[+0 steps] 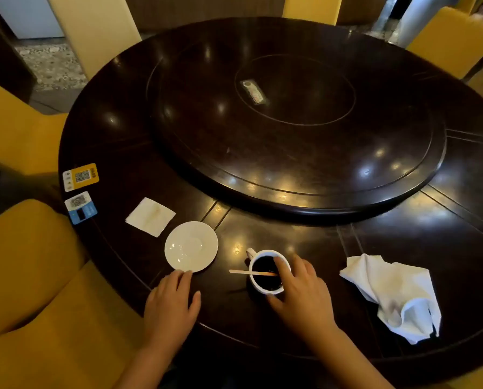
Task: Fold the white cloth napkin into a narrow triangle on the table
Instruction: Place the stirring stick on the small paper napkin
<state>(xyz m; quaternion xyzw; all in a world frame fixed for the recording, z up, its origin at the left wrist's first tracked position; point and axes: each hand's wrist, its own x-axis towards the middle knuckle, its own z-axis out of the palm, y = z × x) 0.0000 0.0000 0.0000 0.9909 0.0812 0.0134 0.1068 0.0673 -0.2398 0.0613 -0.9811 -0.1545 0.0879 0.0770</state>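
The white cloth napkin [394, 296] is lying crumpled, untouched, at the desk's [305, 237] right edge; the cup [267, 272] is being gripped by right-hand fingers [284, 266], left fingers [180, 279] seemingly resting flat beside the saucer [191, 246]; space should be cleared first

Dim, glare spots on table [262, 234], edges warped.

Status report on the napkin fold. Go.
Left hand flat by saucer; right hand grips cup. Cloth napkin crumpled, untouched.
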